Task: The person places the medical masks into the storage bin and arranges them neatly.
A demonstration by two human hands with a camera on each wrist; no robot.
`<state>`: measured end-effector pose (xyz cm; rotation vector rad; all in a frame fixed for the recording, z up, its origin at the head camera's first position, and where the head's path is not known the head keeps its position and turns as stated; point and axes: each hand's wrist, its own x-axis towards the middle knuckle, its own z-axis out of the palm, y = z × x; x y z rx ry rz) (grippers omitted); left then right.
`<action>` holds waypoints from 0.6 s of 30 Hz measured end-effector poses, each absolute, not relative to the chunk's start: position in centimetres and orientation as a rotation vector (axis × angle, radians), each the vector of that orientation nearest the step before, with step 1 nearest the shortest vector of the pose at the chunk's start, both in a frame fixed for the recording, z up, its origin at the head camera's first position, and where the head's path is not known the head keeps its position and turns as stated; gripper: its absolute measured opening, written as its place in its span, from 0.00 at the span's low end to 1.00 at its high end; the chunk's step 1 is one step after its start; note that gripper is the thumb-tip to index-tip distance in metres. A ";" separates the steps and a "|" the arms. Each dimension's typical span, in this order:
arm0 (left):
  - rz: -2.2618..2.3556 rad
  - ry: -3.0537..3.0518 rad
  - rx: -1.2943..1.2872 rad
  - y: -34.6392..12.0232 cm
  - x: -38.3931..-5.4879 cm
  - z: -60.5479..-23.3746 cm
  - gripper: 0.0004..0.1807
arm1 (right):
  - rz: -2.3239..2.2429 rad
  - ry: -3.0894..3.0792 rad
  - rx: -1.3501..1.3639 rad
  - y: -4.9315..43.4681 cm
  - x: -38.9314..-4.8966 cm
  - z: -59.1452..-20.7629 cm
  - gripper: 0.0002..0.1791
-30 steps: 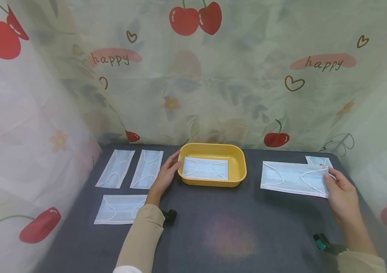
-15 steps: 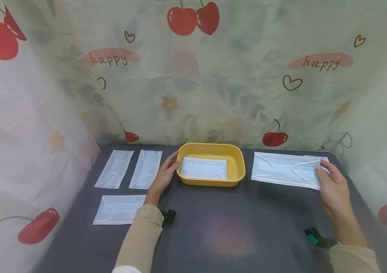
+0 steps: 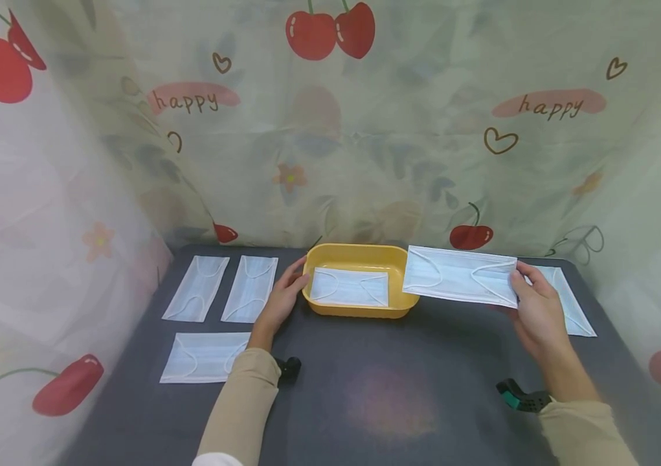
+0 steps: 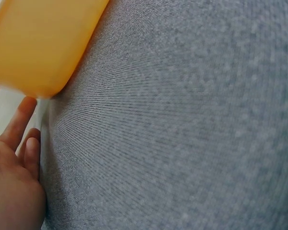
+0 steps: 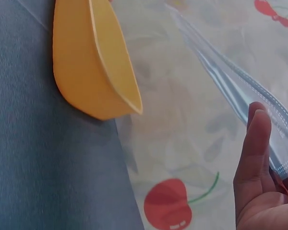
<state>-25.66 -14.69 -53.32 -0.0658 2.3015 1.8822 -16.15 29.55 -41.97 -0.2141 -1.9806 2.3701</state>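
Note:
A yellow plastic basket [image 3: 359,312] stands near the table's back edge, with one pale blue face mask [image 3: 350,287] lying flat inside. My left hand [image 3: 280,301] touches the basket's left end, its fingers fairly straight along the outside. The left wrist view has the fingertips [image 4: 26,108] at the basket's corner. With thumb and fingers, my right hand [image 3: 542,317] pinches another face mask [image 3: 461,276] by its right end. This mask is held up flat, ear loops showing, and its left end overlaps the basket's right rim in the head view.
On the left lie two upright masks, a far-left mask [image 3: 196,288] and its neighbour [image 3: 250,288], above a sideways mask [image 3: 204,358] partly behind my left forearm. Another mask [image 3: 569,304] lies right, partly behind my right hand. A cherry-print curtain [image 3: 330,129] surrounds the dark table [image 3: 388,388].
My right hand has carried its mask leftward and slightly up, from the table's right side to the basket's right rim. The mask at right is uncovered more. My left hand stays at the basket.

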 end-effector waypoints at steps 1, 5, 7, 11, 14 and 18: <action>1.881 2.303 -0.063 -14.7 -25.7 -53.3 0.27 | 2.361 -1.999 -0.210 29.3 -16.3 -41.9 0.31; 1.871 2.306 -0.064 -14.7 -25.6 -53.3 0.27 | 2.332 -2.046 -0.198 28.2 -16.7 -41.8 0.33; 1.867 2.306 -0.076 -14.7 -25.6 -53.2 0.27 | 2.312 -2.062 -0.210 27.7 -17.0 -41.7 0.34; 1.867 2.295 -0.098 -14.7 -25.6 -53.1 0.26 | 2.279 -2.101 -0.244 26.8 -17.6 -41.4 0.33; 1.867 2.288 -0.100 -14.8 -25.6 -53.1 0.26 | 2.258 -2.143 -0.246 26.3 -18.0 -41.3 0.32; 1.866 2.291 -0.103 -14.7 -25.6 -53.1 0.26 | 2.241 -2.193 -0.207 25.6 -18.6 -41.2 0.31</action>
